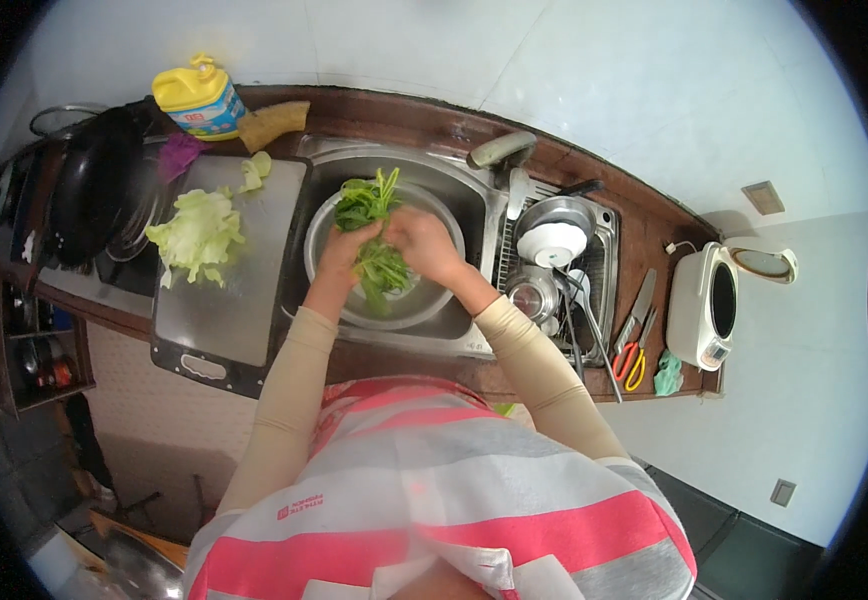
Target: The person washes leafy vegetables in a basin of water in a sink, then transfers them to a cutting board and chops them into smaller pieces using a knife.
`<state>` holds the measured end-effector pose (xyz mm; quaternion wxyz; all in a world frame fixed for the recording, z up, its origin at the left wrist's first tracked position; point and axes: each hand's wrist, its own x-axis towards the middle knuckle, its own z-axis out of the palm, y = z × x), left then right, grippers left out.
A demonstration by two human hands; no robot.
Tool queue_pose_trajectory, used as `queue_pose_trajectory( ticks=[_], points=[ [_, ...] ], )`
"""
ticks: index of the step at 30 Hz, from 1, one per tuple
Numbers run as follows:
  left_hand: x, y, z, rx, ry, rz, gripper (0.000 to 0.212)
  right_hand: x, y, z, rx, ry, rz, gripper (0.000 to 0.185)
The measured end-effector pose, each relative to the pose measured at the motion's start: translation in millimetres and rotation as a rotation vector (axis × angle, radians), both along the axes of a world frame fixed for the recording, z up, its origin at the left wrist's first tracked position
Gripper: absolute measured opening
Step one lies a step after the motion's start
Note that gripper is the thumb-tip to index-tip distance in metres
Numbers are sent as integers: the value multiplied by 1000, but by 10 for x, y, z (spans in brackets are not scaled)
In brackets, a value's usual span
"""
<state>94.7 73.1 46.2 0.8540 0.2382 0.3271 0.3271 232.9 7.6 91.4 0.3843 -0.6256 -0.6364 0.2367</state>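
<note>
A bunch of leafy greens (pixel 366 202) is held in my left hand (pixel 346 251) above a round metal basin (pixel 443 304). The basin sits in the stainless steel sink (pixel 483 225). Close against the bunch, my right hand (pixel 425 244) is motion-blurred, with its fingers curled in at the middle; its fingertips are hidden. More leaves (pixel 383 274) hang between and below my hands into the basin. To the left, pale green cabbage leaves (pixel 198 232) lie on a cutting board (pixel 228 315) that rests beside the sink.
The faucet (pixel 503 148) rises behind the sink. At right stand a dish rack (pixel 608 292) with a white bowl (pixel 552 245), a knife (pixel 638 304), scissors (pixel 638 360) and a white rice cooker (pixel 693 307). A yellow jug (pixel 198 101) and a black wok (pixel 96 187) stand at left.
</note>
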Motion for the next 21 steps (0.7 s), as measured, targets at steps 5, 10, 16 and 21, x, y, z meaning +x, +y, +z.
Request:
queue_pose_trajectory(
  ticks=[5, 10, 16, 21],
  points=[
    [-33, 20, -193, -24, 2, 49, 28, -1, -109, -22, -85, 294, 5, 4],
    [-149, 162, -76, 19, 179, 70, 31, 311, -440, 154, 240, 581, -223, 8],
    [-198, 383, -75, 689, 461, -19, 40, 6, -904, -217, 16, -149, -481, 4],
    [-11, 346, 47, 1388, 657, -192, 47, -474, -1387, -566, -46, -131, -734, 7]
  ],
)
